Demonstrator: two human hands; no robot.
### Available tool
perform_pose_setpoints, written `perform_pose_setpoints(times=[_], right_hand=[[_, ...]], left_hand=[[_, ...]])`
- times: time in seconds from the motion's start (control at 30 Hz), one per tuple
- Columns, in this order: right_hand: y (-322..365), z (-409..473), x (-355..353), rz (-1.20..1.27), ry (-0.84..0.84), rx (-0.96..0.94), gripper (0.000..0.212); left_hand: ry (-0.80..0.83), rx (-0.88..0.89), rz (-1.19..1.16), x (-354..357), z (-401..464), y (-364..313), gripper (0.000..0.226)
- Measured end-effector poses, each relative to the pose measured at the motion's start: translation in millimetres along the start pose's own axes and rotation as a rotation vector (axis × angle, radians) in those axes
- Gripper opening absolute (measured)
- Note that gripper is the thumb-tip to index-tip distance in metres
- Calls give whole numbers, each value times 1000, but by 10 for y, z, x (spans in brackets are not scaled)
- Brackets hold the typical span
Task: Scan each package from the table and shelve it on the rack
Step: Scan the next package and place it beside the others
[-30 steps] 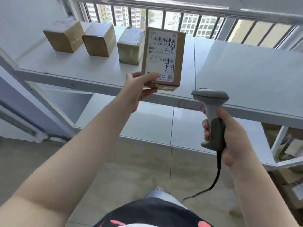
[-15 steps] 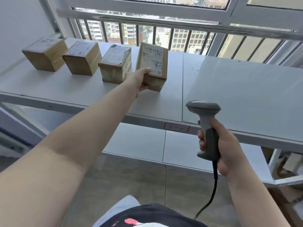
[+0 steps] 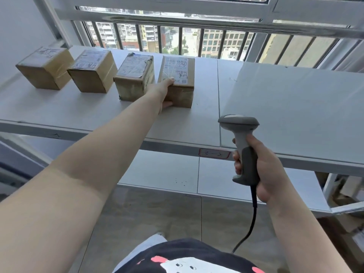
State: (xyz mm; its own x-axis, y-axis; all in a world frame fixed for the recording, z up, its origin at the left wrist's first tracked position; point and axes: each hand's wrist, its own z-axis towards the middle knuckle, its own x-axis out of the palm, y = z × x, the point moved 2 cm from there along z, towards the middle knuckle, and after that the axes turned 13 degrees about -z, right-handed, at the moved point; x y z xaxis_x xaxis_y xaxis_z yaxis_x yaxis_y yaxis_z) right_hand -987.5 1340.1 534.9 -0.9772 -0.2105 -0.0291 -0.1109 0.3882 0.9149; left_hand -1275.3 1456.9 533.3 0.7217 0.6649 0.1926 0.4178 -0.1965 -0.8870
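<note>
Our left hand (image 3: 164, 91) grips the labelled package (image 3: 178, 81), fingers on top and thumb against its near face. The package rests flat on the rack shelf (image 3: 275, 99), rightmost in a row beside three other boxes (image 3: 135, 79). Our right hand (image 3: 260, 170) holds the scanner (image 3: 241, 138), fingers curled around its handle, below the shelf edge.

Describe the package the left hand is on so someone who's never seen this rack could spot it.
Look at the top shelf of the white rack below the barred window, where four brown boxes stand in a row. It is the rightmost box, with the left hand on its near left corner and a white label with handwritten black characters on top.
</note>
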Motion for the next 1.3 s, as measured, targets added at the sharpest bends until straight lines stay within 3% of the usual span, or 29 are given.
perform_pose_setpoints(times=[0.23, 0.57, 0.8, 0.97, 1.3], right_hand=[[-11, 6, 23, 2, -11, -3, 37], [-31, -99, -1, -7, -19, 15, 35], [-89, -182, -32, -27, -13, 13, 34], [-183, -308, -42, -32, -26, 15, 34], [-583, -1112, -115, -5, -215, 84, 39]], left_hand=[[3, 6, 53, 5, -13, 45, 85], [-10, 20, 67, -1, -132, 71, 79], [-55, -10, -152, -93, -583, 336, 38], [75, 12, -240, -227, -999, 729, 18], [327, -149, -90, -441, -1602, 1410, 10]])
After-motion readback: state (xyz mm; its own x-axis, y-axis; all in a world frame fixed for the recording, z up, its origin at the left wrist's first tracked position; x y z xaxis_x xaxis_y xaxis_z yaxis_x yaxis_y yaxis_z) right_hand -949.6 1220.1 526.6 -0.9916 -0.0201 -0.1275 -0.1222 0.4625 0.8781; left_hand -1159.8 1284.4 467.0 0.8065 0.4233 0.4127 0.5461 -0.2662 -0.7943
